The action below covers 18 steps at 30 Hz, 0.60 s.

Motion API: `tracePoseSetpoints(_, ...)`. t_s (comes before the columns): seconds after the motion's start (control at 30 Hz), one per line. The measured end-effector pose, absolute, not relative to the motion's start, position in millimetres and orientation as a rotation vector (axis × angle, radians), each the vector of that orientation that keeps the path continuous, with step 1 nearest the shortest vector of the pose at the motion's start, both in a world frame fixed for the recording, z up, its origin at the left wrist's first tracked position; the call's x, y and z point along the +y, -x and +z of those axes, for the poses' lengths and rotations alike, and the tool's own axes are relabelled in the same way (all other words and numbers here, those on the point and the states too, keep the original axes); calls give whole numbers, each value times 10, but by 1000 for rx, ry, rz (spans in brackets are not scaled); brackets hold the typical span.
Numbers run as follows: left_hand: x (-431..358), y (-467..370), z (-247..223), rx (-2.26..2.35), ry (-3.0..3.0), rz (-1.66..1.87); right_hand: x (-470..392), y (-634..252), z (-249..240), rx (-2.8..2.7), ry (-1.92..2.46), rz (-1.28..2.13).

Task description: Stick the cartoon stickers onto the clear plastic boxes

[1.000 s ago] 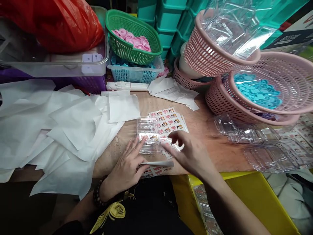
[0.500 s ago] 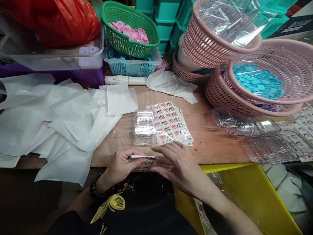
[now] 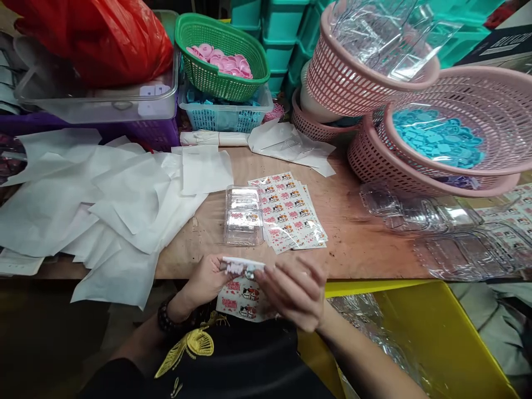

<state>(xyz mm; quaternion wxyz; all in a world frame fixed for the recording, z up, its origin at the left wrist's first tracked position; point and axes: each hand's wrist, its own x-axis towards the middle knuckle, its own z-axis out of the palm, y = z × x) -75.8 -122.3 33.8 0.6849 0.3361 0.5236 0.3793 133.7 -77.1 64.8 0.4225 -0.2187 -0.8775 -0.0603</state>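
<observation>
A sticker sheet (image 3: 239, 296) printed with cartoon cats and pink lettering hangs in front of my chest, its top edge bent over to show a white strip. My left hand (image 3: 206, 282) is closed on the sheet's upper left corner. At its upper right, my right hand (image 3: 296, 293) pinches the sheet, fingers curled and slightly blurred. Beyond my hands, a clear plastic clamshell box (image 3: 244, 224) lies on the table with cat stickers showing through it. Beside it, more sticker sheets (image 3: 293, 213) form a fanned pile.
White backing papers (image 3: 124, 183) heap up on the left and overhang the table edge. Several clear boxes (image 3: 419, 213) lie right, below pink baskets (image 3: 374, 72) with blue pieces and clear packaging. A green basket (image 3: 224, 83) holds pink pieces. A yellow bin (image 3: 449, 327) stands below the table's right edge.
The sheet has tilted up and now faces me. My right hand has gone from spread fingers to a pinch near the top edge, slightly lower. The table items look the same.
</observation>
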Motion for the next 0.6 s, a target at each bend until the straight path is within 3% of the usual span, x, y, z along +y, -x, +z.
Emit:
tracePoseSetpoints(0.07,-1222,782,295,1190,-785,798,-762,-1389,627,-2127,473,-109)
tracePoseSetpoints(0.27,-1242,735,290,1327,-1346,1125,-338,-1324,617,-1782,968,703)
tracePoseSetpoints(0.6,-1132,632,215,1475,-1999,1220,255,-958,365,-2382,811,838)
